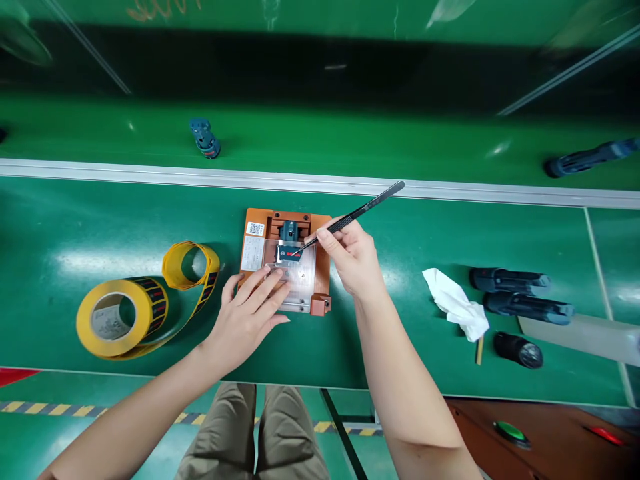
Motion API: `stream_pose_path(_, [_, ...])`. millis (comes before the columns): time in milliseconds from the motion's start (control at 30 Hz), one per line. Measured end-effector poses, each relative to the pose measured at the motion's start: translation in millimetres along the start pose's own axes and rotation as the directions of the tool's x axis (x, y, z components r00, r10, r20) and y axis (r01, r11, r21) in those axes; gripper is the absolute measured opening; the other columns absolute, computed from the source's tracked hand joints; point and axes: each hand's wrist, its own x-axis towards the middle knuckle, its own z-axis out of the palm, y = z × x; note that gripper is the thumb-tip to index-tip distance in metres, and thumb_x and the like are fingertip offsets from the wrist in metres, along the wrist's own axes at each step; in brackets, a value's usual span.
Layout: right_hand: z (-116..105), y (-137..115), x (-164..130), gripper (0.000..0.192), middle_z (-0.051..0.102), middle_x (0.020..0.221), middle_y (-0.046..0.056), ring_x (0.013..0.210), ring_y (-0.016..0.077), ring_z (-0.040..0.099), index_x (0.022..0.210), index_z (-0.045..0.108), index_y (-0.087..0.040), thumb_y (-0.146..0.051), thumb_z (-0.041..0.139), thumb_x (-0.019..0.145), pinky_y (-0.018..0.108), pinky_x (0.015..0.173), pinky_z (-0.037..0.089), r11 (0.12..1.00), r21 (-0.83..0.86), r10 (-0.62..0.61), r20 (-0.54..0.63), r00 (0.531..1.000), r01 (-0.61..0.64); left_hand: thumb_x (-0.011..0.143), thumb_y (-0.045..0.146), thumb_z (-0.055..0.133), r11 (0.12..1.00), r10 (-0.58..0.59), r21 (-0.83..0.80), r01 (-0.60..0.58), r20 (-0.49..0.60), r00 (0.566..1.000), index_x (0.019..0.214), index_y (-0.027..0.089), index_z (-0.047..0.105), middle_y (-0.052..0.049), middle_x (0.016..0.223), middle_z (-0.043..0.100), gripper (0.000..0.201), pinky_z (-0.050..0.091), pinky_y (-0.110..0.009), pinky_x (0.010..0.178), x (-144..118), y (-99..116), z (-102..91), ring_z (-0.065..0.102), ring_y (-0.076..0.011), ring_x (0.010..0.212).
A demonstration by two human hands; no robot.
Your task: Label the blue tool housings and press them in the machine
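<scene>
My right hand [350,253] pinches a pair of black tweezers [370,205], whose tips touch a dark label with red lettering [289,253]. This label lies in the window of a clear plate [305,283] on an orange fixture [324,263]. Just behind the label, a dark blue tool housing [289,231] sits in the fixture, partly covered by the plate. My left hand [255,310] rests with its fingers stretched out flat on the clear plate's left side. Left of it stands a yellow roll of labels [107,320], its strip curling toward my left hand.
On the right lie a crumpled white tissue [457,303], two dark tool bodies [527,307] and a black cylindrical part [517,350]. Behind a metal rail [345,183], more blue tool bodies [205,138] stand on a green surface. A green button [511,432] is at lower right.
</scene>
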Motion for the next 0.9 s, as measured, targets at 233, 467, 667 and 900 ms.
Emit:
stream_pose_path(233, [0,-2,-1,0.02,0.075,0.087,0.0,0.086,0.0179,0.072,0.093,0.061,-0.024,-0.044,0.065,0.091,0.034,0.083,0.055,1.0,-0.025,0.002,0.004,1.0,-0.002,0.097,0.04,0.054,1.0,-0.003,0.031,0.001,0.067,0.998,0.14,0.02,0.052,-0.008,0.148,0.055,0.048,0.03,-0.048,0.108,8,1,-6.7,0.05,-0.0289,0.134])
stream_pose_path(467, [-1,-1,-2,0.022,0.074,0.088,0.001,0.086,0.0179,0.072,0.093,0.061,-0.023,-0.044,0.066,0.091,0.033,0.082,0.055,0.999,-0.039,-0.012,0.002,1.0,0.012,0.091,0.045,0.062,0.993,0.015,0.113,-0.036,0.181,0.983,0.144,0.018,0.049,-0.009,0.154,0.047,0.061,0.034,-0.046,0.101,27,-3,-16.9,0.052,-0.0307,0.127])
stream_pose_path(667, [0,-4,0,0.023,0.074,0.09,0.002,0.087,0.0172,0.072,0.095,0.062,-0.021,-0.042,0.067,0.09,0.031,0.081,0.055,0.997,-0.081,-0.002,0.031,1.0,0.005,0.086,0.038,0.07,0.985,0.024,0.162,-0.065,0.245,0.969,0.146,0.016,0.048,-0.011,0.153,0.049,0.067,0.037,-0.046,0.098,38,1,-26.0,0.053,-0.0323,0.123])
stream_pose_path(900, [-15,-3,-13,0.021,0.069,0.083,-0.002,0.08,0.0154,0.071,0.095,0.058,-0.024,-0.042,0.066,0.09,0.034,0.08,0.057,0.995,0.069,-0.027,-0.46,0.887,0.067,0.08,0.062,0.069,0.993,-0.091,-0.071,0.093,0.028,0.995,0.148,0.019,0.042,-0.017,0.142,0.057,0.085,0.033,-0.057,0.105,47,-15,-12.0,0.045,-0.0394,0.129])
